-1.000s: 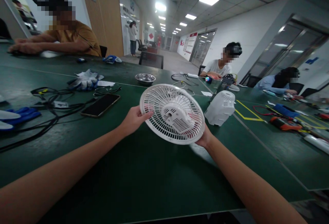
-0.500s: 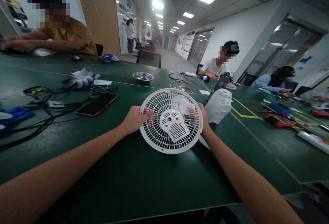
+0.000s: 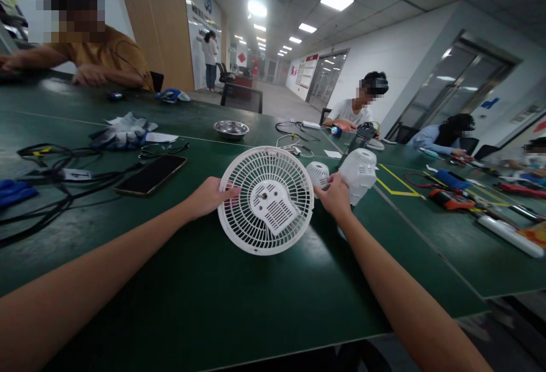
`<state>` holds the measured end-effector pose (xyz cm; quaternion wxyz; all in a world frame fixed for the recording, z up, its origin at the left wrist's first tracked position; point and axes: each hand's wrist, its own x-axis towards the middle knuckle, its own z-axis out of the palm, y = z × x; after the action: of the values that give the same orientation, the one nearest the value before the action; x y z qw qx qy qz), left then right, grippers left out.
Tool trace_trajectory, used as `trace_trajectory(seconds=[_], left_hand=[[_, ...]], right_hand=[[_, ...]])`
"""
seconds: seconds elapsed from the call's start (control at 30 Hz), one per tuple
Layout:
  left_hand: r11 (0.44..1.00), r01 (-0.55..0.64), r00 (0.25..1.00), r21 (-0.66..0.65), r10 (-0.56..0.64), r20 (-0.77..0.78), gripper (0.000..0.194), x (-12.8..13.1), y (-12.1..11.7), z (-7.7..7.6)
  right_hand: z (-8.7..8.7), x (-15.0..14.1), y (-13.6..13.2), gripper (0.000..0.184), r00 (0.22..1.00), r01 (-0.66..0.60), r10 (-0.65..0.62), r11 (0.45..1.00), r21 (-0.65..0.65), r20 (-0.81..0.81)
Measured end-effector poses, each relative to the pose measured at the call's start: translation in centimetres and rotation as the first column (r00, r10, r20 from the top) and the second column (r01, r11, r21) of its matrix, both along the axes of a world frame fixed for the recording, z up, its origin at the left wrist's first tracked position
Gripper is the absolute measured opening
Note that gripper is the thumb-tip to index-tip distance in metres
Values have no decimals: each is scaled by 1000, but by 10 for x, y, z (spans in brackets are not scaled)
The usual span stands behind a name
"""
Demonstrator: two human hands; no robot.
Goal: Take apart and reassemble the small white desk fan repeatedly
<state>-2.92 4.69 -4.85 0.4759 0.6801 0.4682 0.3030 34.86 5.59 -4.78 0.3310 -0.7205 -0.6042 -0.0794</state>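
Note:
My left hand (image 3: 211,197) is closed on the left rim of a round white fan grille (image 3: 273,167), thumb in front and fingers behind. A slotted plate with a small shaft sits at the grille's middle. Just off the grille's right rim, my right hand (image 3: 336,195) is closed on a small white vented motor cover (image 3: 318,173), partly hidden behind the grille and fingers. Beyond that hand a larger white vented fan body (image 3: 360,170) stands on the table.
A phone (image 3: 150,175), black cables (image 3: 81,181) and gloves (image 3: 121,133) lie to the left. A metal bowl (image 3: 231,128) stands farther back. On the right are an orange-and-black tool (image 3: 450,200) and a white cylinder (image 3: 509,235). Co-workers sit around the green table (image 3: 239,315).
The grille has shifted a little left with my left hand. My right hand has come away from its right rim, bringing the vented cover out from behind it.

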Motion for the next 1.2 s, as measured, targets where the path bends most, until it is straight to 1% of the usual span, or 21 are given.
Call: trace_trajectory(seconds=[0.07, 0.1, 0.17, 0.2, 0.23, 0.27, 0.3, 0.33, 0.4, 0.47, 0.5, 0.57, 0.63, 0.7, 0.77, 0.87, 1.03, 1.2], left_hand=[[999, 48, 998, -26, -49, -30, 36, -7, 4, 0], [997, 69, 997, -42, -70, -35, 35, -10, 5, 0], [995, 85, 996, -51, -87, -36, 34, -13, 5, 2], [995, 89, 995, -53, -91, -34, 33, -13, 4, 3], [995, 91, 995, -51, -92, -31, 33, -13, 3, 4], [995, 92, 995, -50, -93, -28, 32, -12, 2, 5], [994, 94, 995, -52, -95, -24, 31, -12, 0, 6], [994, 95, 995, -55, -96, -22, 31, -11, -1, 7], [994, 93, 995, -59, -95, -22, 31, -10, -3, 9], [995, 87, 995, -54, -89, -35, 31, -9, -4, 10], [995, 85, 995, -49, -87, -43, 32, -8, -5, 11], [995, 89, 994, -39, -91, -57, 33, -8, -5, 12], [995, 94, 993, -32, -96, -69, 33, -7, -6, 13], [995, 93, 992, -26, -95, -87, 34, -7, -7, 14], [995, 99, 991, -22, -101, -87, 35, -7, -7, 15], [994, 111, 991, -25, -112, -73, 37, -7, -7, 15], [996, 81, 992, -29, -84, -97, 39, -6, -8, 16], [996, 80, 993, -26, -82, -88, 40, -3, -13, 20]], right_hand=[[5, -4, -4, 28, 998, -34, 35, 999, -7, 52], [9, -4, -6, 21, 995, -74, 71, 997, 36, 71], [20, -1, -10, 14, 986, -144, 123, 968, 208, 110], [25, 3, -12, 16, 986, -146, 110, 939, 310, 129], [30, 8, -13, 22, 989, -115, 66, 908, 403, 133], [33, 15, -13, 31, 993, -55, -1, 879, 475, 117], [34, 22, -12, 40, 994, 20, -73, 854, 519, 81], [34, 29, -10, 50, 990, 95, -134, 839, 535, 33], [27, 44, -3, 68, 974, 225, -205, 837, 499, -97], [16, 57, 4, 81, 947, 293, -201, 863, 412, -252], [11, 63, 8, 85, 927, 302, -181, 878, 370, -328], [2, 72, 14, 88, 884, 307, -150, 901, 307, -443], [-2, 79, 18, 86, 853, 324, -152, 904, 278, -499], [-3, 82, 19, 84, 842, 348, -170, 896, 276, -512], [-3, 84, 18, 84, 846, 346, -167, 894, 284, -506], [-3, 82, 17, 84, 853, 327, -156, 904, 277, -498], [-5, 79, 17, 82, 846, 318, -154, 914, 252, -511], [-10, 82, 18, 82, 843, 307, -158, 926, 219, -515]])
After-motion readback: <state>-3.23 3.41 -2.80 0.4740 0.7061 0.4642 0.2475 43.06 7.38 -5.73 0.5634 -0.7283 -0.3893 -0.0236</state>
